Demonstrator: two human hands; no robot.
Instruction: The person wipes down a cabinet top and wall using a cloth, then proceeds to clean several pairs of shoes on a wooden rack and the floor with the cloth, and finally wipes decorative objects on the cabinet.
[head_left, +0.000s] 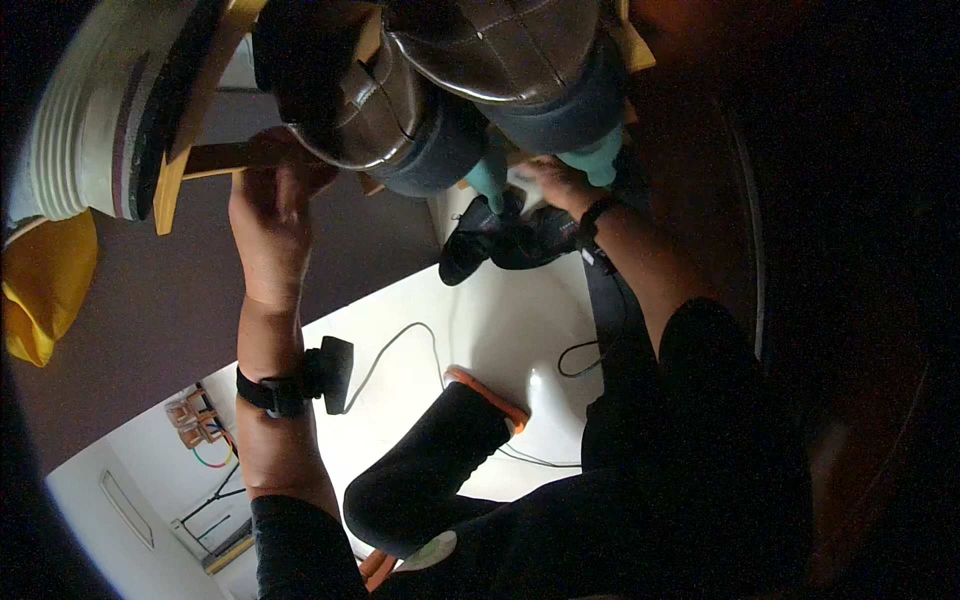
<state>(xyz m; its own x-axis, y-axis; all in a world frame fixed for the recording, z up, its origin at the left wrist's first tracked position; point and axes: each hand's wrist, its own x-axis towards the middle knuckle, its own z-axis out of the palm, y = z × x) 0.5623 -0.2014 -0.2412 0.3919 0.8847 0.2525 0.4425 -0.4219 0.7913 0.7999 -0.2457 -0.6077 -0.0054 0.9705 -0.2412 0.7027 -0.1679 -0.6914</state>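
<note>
Above me, brown leather shoes (375, 105) with dark soles rest on a wooden rack (174, 187). At its lower crossbar (225, 157) my left hand (274, 191) is closed, the fingers lost in shadow. My right hand (559, 184) reaches in under the shoes, beside a teal rounded piece (596, 161) and a second teal piece (489, 180). Its fingers are blurred and partly hidden, so their grip is unclear. Just below that hand lies a pair of black shoes (499, 236) on the white floor.
A pale ribbed-sole shoe (82, 127) and a yellow cloth-like item (52, 292) are at the left. A dark brown panel (360, 247) borders the floor. Thin cables (405, 328) run across the floor near my orange-soled footwear (487, 397). My left forearm wears a strapped device (330, 375).
</note>
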